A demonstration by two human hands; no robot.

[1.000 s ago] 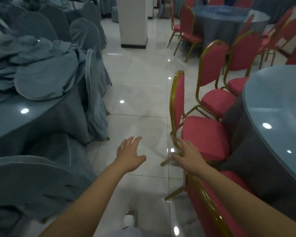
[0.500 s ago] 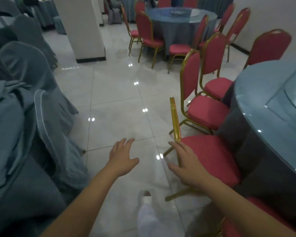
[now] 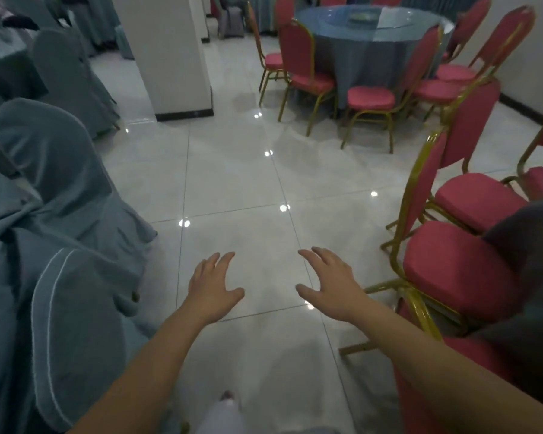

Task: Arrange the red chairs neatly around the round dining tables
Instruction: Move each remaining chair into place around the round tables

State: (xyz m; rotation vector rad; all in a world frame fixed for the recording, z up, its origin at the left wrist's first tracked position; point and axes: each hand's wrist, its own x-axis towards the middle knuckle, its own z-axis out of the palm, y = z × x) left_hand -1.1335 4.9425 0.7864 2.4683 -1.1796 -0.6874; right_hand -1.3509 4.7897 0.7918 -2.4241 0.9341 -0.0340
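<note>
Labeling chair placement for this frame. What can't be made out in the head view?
- Near table: cut off by the right edge, so its far-side chairs are unseen.
- Nearest red chair: mostly hidden behind the right arm, below the right hand.
- Far round table: items on top too small to identify.
- Chairs behind it: cut off by the top edge.
- Left hand: open, touching nothing.

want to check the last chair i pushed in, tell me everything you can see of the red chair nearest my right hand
The red chair has a padded red seat, a red cushioned back seen almost edge-on, and a thin gold metal frame and legs. It stands upright on the pale tiled floor, seat facing the grey-clothed table at the right, whose cloth overlaps the seat's far edge. Another red chair stands right behind it. The right hand is open and off it, over the floor.
</note>
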